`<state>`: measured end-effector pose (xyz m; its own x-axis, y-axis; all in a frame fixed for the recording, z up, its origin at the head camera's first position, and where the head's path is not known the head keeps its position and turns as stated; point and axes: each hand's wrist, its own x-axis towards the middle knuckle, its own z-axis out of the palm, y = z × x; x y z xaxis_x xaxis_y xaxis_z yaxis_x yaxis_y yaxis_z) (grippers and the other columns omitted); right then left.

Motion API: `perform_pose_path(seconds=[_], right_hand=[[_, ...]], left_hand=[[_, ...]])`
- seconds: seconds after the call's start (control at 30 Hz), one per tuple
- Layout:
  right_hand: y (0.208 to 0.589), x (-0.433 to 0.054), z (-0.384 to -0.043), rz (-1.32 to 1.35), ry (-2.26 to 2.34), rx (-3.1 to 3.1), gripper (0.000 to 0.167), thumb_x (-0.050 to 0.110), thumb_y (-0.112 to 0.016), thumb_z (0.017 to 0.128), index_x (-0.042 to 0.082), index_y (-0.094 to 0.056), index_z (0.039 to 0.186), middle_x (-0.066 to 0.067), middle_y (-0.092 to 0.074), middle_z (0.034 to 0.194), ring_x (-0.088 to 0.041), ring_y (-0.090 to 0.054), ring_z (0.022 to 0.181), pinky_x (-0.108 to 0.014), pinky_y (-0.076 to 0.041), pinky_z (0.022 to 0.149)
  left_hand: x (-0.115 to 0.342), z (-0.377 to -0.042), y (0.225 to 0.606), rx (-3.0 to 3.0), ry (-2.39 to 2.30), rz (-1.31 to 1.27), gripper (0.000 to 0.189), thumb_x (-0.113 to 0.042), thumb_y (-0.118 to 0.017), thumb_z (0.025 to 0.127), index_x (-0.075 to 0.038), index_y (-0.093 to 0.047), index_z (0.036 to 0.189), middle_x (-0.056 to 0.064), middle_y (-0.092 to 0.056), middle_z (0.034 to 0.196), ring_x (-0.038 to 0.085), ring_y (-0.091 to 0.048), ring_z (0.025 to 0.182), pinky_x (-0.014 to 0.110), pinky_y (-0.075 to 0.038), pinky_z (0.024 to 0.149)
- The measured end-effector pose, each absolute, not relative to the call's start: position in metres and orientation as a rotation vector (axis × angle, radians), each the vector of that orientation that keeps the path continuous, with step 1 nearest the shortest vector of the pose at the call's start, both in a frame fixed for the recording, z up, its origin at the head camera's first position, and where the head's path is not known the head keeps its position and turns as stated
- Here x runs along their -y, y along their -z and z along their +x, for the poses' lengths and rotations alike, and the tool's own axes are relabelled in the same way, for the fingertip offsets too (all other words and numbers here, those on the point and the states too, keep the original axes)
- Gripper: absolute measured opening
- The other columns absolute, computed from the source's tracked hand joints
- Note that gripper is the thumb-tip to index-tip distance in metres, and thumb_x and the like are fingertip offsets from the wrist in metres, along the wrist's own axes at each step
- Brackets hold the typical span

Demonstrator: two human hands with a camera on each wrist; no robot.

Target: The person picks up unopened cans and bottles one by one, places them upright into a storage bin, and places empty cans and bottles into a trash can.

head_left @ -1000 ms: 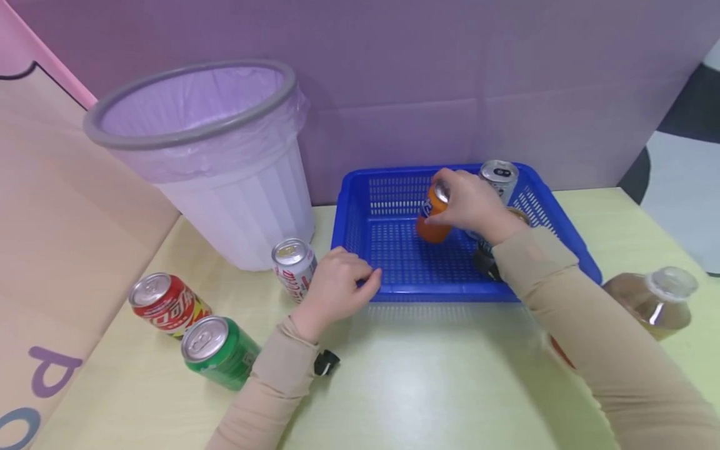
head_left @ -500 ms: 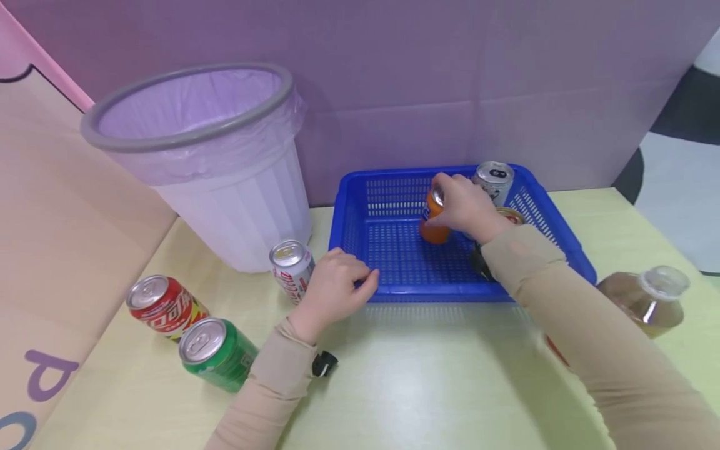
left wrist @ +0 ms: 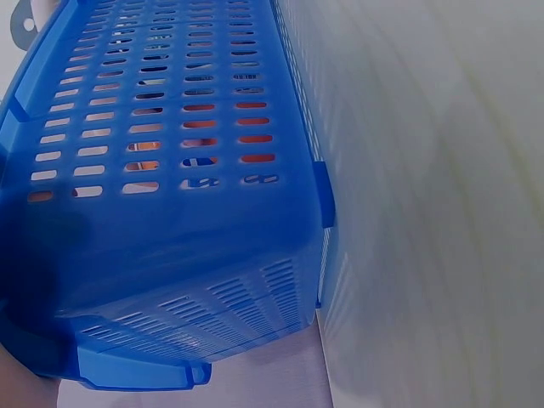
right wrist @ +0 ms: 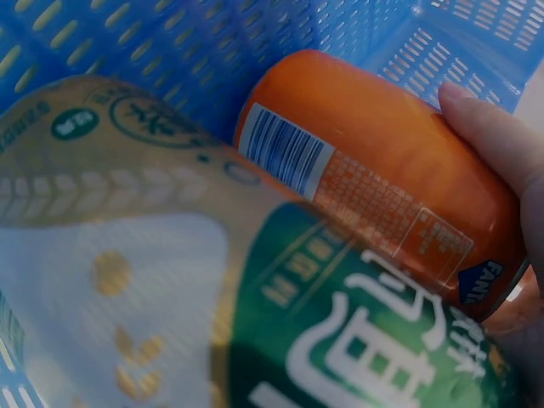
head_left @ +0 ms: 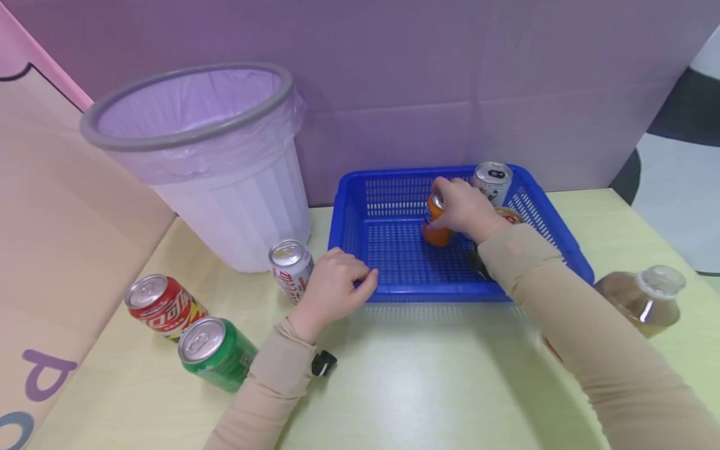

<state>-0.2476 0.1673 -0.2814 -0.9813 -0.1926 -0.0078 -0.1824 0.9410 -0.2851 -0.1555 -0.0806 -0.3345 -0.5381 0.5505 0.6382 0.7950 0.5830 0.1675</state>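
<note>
Right of centre in the head view, the right hand (head_left: 464, 209) grips an orange can (head_left: 437, 235) near its top, inside the blue basket (head_left: 433, 292). A silver can (head_left: 494, 182) stands just to the upper right. Near the frame's middle, the left hand (head_left: 333, 289) is at the basket's lower-left corner; whether it grasps the basket cannot be told. A white can (head_left: 290, 270) stands just left of it, with a green can (head_left: 227, 359) and a red can (head_left: 170, 310) at lower left.

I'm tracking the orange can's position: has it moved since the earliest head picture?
Yes, the orange can has shifted slightly right within the blue basket in the head view, closer to the silver can.
</note>
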Motion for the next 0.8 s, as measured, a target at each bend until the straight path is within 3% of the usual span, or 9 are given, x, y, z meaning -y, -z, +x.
perform_pose_path(seconds=[0.8], right_hand=[[0.2792, -0.1637, -0.2462, -0.251, 0.53, -3.044, 0.077, 0.02, -0.081, 0.072, 0.002, -0.041, 0.135, -0.031, -0.038, 0.129, -0.046, -0.047, 0.113, -0.057, -0.041, 0.096]], left_hand=[[0.0809, -0.1582, 0.3376, 2.265, 0.615, -1.061, 0.042, -0.016, -0.056, 0.085, -0.015, -0.041, 0.045, -0.006, -0.038, 0.044, 0.008, -0.032, 0.044, 0.027, -0.034, 0.055]])
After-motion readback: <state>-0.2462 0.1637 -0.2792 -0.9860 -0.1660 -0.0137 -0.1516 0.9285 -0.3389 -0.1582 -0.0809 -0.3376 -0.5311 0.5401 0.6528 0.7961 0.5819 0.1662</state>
